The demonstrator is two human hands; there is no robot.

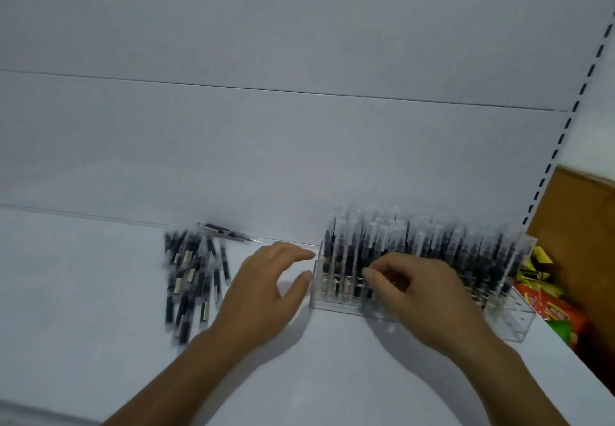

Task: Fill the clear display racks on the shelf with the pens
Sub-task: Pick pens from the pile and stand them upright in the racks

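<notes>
Could read nothing anywhere. Made out pale labels on the loose pens lying on the shelf, all too blurred for any letter or number. Noticed printing on the red and green packets at the right edge, likewise too smeared to read.

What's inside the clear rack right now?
Upright dark pens fill most of the clear rack; its front right corner looks empty. The right hand covers the middle front slots.
</notes>
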